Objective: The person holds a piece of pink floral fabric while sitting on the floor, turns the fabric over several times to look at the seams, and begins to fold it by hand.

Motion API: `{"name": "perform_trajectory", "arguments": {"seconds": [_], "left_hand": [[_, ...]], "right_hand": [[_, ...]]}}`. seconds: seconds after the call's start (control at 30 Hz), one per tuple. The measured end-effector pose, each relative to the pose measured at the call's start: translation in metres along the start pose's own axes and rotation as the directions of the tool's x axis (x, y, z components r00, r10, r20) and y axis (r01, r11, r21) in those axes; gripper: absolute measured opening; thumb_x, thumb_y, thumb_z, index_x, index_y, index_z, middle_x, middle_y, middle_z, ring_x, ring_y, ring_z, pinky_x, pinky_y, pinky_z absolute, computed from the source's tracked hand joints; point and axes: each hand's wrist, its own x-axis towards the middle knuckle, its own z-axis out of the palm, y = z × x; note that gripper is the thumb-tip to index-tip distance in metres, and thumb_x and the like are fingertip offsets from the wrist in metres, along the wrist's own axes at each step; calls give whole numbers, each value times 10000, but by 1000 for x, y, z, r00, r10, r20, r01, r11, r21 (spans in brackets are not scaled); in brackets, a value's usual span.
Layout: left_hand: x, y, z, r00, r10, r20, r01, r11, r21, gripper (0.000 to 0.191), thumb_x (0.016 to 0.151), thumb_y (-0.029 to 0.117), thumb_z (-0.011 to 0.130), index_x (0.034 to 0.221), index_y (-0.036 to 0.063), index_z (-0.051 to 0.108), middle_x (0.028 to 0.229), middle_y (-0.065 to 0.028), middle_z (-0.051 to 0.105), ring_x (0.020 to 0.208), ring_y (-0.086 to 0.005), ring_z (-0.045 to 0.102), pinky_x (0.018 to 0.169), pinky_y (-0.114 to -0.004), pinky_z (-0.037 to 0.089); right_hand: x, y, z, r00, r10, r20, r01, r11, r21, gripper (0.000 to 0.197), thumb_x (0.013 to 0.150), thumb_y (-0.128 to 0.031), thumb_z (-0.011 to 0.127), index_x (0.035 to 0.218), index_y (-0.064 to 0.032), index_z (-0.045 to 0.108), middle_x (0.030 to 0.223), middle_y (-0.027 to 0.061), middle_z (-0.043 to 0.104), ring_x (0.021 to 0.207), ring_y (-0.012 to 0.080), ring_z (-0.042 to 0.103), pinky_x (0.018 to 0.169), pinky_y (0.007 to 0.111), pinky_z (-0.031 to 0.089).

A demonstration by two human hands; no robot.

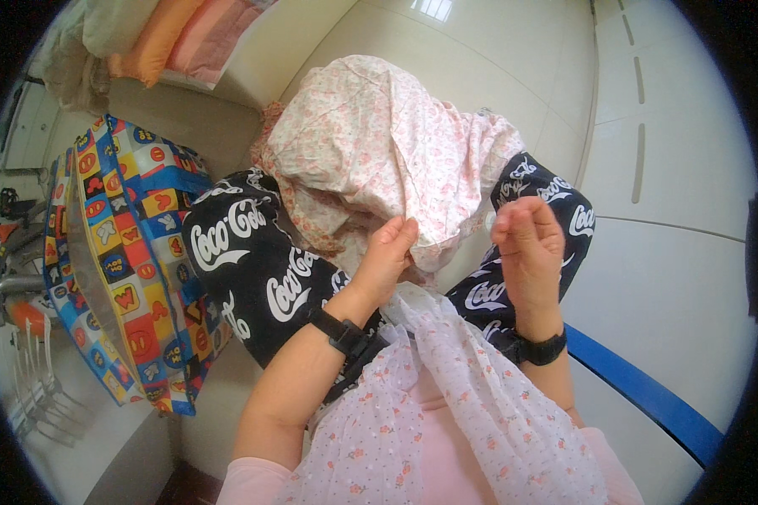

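A bundle of pale fabric with a pink floral print lies bunched between and over the person's knees. My left hand pinches an edge of this cloth between thumb and forefinger. Just right of the cloth, my right hand is raised with curled fingers, thumb and forefinger close together; whether anything thin is between them cannot be told. Each wrist wears a black strap. A sheer white garment with small flowers hangs over the person's chest, and black trousers with white lettering cover the legs.
A colourful patterned storage bag with a blue edge stands at the left. Folded orange and pink textiles rest at the upper left. Clothes hangers are at the lower left. White drawers line the right, near a blue band.
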Motion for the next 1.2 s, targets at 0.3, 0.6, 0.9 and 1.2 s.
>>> {"name": "perform_trajectory", "arguments": {"seconds": [0.3, 0.6, 0.9, 1.2], "left_hand": [[3, -5, -1, 999, 17, -28, -15, 999, 51, 294, 966, 278, 438, 1129, 46, 519, 1075, -42, 602, 950, -119, 587, 811, -275, 484], [1, -3, -2, 1000, 0, -28, 2, 996, 88, 250, 956, 220, 465, 1127, 45, 521, 1055, -22, 603, 891, -83, 581, 758, -231, 476], [2, -5, 2, 996, 8, -83, -1, 996, 89, 143, 905, 195, 544, 972, 71, 566, 681, 72, 509, 545, -11, 406, 488, -161, 304], [2, -6, -4, 999, 14, -33, -8, 984, 181, 200, 917, 236, 545, 1029, 71, 560, 933, 21, 614, 723, -33, 526, 630, -182, 431]], "right_hand": [[-14, -96, 9, 904, -428, -9, 403, 844, 354, 129, 922, -210, 534, 907, -101, 466, 730, 4, 429, 604, 125, 447, 565, 245, 385], [1, -18, 2, 986, 3, 168, 141, 523, -840, 136, 795, -61, 655, 907, 8, 621, 766, 77, 595, 648, 129, 568, 601, 240, 451], [-4, 46, -8, 974, 11, 228, 197, 465, -863, 169, 743, -80, 708, 850, 3, 608, 692, 71, 551, 603, 151, 533, 572, 265, 445], [6, 30, -32, 995, 99, 16, -67, 770, -635, 60, 836, -52, 605, 800, -9, 583, 701, -1, 577, 642, 66, 534, 605, 206, 437]]}}
